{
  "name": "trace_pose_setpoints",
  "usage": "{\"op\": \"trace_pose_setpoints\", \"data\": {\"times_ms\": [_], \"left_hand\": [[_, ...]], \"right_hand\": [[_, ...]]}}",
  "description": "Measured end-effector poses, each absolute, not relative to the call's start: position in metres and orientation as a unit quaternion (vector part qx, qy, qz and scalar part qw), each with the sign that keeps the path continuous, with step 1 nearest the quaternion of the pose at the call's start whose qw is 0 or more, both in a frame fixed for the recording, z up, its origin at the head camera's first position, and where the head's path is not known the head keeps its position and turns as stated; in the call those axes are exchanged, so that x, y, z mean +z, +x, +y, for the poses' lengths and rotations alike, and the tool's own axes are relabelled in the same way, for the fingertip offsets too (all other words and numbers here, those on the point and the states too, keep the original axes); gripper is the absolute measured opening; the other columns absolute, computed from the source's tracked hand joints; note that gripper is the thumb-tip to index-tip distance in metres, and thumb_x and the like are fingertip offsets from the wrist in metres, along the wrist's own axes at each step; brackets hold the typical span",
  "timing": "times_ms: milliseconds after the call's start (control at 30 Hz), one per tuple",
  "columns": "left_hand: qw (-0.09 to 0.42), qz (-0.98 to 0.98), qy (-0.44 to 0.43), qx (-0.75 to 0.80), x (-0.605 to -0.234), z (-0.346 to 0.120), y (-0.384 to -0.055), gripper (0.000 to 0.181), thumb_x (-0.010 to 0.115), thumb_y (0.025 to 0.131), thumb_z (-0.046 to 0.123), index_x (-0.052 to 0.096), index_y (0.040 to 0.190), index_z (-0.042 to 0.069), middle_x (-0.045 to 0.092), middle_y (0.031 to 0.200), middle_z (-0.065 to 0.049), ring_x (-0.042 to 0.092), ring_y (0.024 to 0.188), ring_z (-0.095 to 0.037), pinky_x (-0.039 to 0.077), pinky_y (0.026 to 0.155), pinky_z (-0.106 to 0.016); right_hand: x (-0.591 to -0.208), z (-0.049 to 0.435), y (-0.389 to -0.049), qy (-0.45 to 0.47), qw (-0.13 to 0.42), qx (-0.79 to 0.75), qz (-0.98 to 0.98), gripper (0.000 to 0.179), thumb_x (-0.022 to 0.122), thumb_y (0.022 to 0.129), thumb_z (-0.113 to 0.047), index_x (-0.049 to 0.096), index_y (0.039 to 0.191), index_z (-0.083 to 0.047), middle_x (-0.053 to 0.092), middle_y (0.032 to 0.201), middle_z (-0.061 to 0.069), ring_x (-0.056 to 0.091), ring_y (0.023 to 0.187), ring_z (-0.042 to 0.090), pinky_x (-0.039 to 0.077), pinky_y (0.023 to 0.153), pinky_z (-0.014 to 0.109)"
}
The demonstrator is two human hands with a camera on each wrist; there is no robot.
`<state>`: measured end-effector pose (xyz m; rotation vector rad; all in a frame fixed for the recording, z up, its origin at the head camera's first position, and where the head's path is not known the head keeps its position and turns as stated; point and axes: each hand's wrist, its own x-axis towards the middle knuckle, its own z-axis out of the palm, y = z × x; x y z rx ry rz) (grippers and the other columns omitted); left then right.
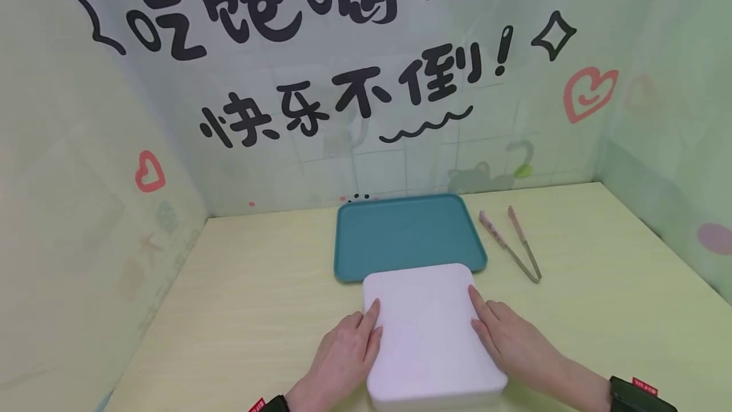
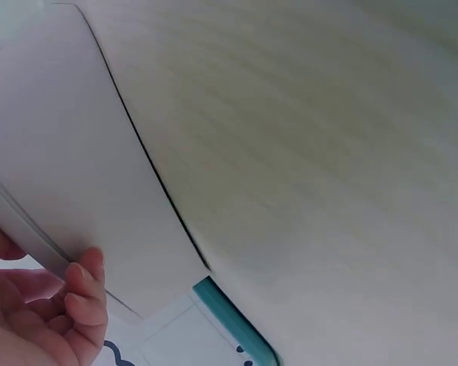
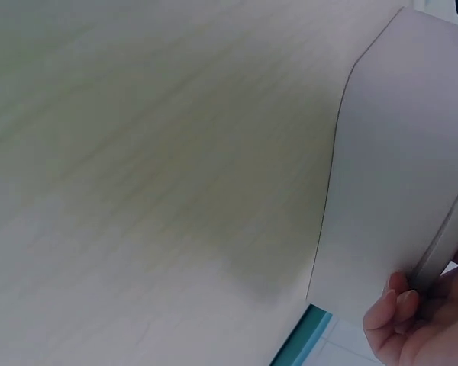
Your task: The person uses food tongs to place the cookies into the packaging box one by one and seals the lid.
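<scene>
A white box with rounded corners sits in front of the person, its smooth lid (image 1: 429,329) facing up in the head view. Along its left edge, the left hand (image 1: 343,348) grips the lid, thumb and index finger on top. The right hand (image 1: 515,342) holds the opposite edge in much the same way. Both wrist views show the other fingers curled under the lid's rim, against the box's side wall (image 2: 69,152). On the right, a thin seam runs between that rim and the wall (image 3: 397,160). What the box contains is hidden.
Just behind the box lies a blue-green rectangular tray (image 1: 408,234), its front edge partly covered by the box in the head view. A pair of tongs (image 1: 520,259) with pinkish handles lies to its right. Printed curtains (image 1: 354,164) surround the pale wooden table (image 1: 257,297).
</scene>
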<state>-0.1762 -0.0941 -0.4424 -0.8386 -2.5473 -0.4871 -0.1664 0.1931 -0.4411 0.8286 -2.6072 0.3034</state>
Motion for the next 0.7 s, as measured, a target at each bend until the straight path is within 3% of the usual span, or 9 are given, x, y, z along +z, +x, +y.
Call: {"op": "trace_pose_setpoints", "data": {"times_ms": [300,500,600,700], "left_hand": [[0.258,-0.907,-0.313,-0.115,-0.44,-0.092,-0.176,0.039,0.063,0.084,0.015,0.057,0.119,0.0,0.045,0.061,-0.001,0.043,0.048,-0.015,0.032,0.036,-0.022],[0.194,-0.923,-0.301,-0.143,-0.436,-0.099,-0.179,0.035,0.059,0.086,0.021,0.058,0.116,0.002,0.042,0.065,0.002,0.041,0.054,-0.013,0.034,0.042,-0.023],[0.197,-0.918,-0.304,-0.162,-0.427,-0.102,-0.19,0.029,0.061,0.085,0.022,0.06,0.106,0.001,0.043,0.069,0.001,0.041,0.058,-0.013,0.037,0.045,-0.023],[0.258,-0.902,-0.308,-0.158,-0.415,-0.106,-0.211,0.026,0.063,0.084,0.021,0.059,0.098,0.0,0.044,0.073,-0.003,0.041,0.059,-0.015,0.038,0.045,-0.023]], "right_hand": [[-0.439,0.192,-0.17,0.271,0.16,0.093,-0.945,0.051,0.059,0.086,-0.013,0.042,0.128,0.011,0.054,0.087,0.007,0.051,0.081,0.016,0.047,0.066,0.029],[-0.441,0.192,-0.172,0.225,0.136,0.157,-0.952,0.049,0.057,0.089,-0.025,0.046,0.13,-0.001,0.057,0.097,0.006,0.054,0.087,0.018,0.049,0.063,0.033],[-0.435,0.197,-0.182,0.221,0.17,0.191,-0.941,0.046,0.057,0.089,-0.029,0.048,0.127,-0.003,0.053,0.095,0.004,0.05,0.08,0.017,0.045,0.054,0.029],[-0.423,0.201,-0.204,0.249,0.248,0.194,-0.916,0.046,0.055,0.091,-0.03,0.047,0.124,0.0,0.049,0.093,0.007,0.046,0.078,0.019,0.043,0.057,0.03]]}}
